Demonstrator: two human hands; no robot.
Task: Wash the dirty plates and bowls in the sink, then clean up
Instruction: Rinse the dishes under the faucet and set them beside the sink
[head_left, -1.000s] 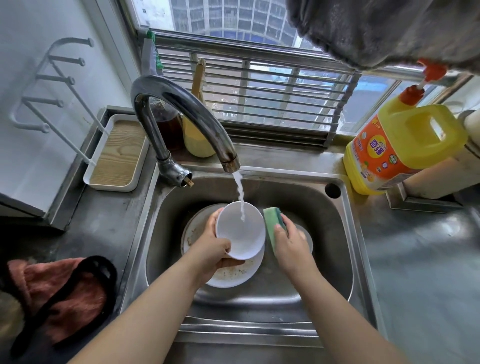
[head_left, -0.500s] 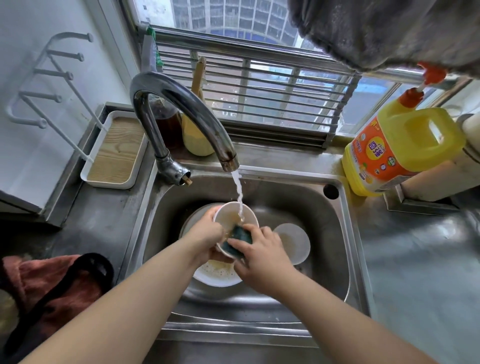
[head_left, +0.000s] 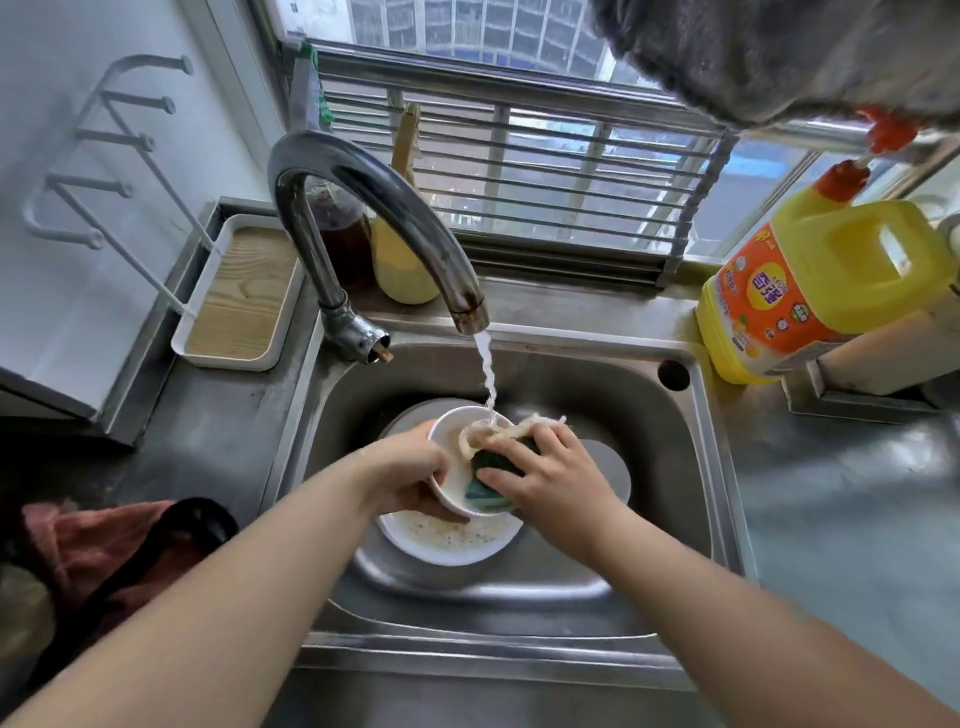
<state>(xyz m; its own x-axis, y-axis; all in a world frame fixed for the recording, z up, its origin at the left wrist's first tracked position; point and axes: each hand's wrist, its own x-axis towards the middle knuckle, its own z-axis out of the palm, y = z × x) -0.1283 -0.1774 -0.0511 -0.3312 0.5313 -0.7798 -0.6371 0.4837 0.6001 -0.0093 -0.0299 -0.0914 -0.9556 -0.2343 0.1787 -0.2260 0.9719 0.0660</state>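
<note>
Centrally, a small white ceramic bowl (head_left: 451, 470) is held tilted over the stainless steel sink (head_left: 691, 467), directly under the thin stream of water (head_left: 485, 374) running from the curved chrome faucet (head_left: 374, 208). The bowl's rim is gripped at nine o'clock by the left hand (head_left: 410, 470), its fingers curled around the outside and mostly hidden. A green scrubbing sponge (head_left: 491, 478) is pressed into the bowl by the right hand (head_left: 550, 480), whose fingers are spread over it; pale foam is seen at the bowl's twelve o'clock edge. Beneath the bowl, at six o'clock, a speckled dirty white plate (head_left: 447, 540) is lying on the sink floor. A yellow detergent jug with an orange label (head_left: 821, 291) is stood at two o'clock of the sink, and a white tray with a wooden insert (head_left: 239, 296) at ten o'clock.
</note>
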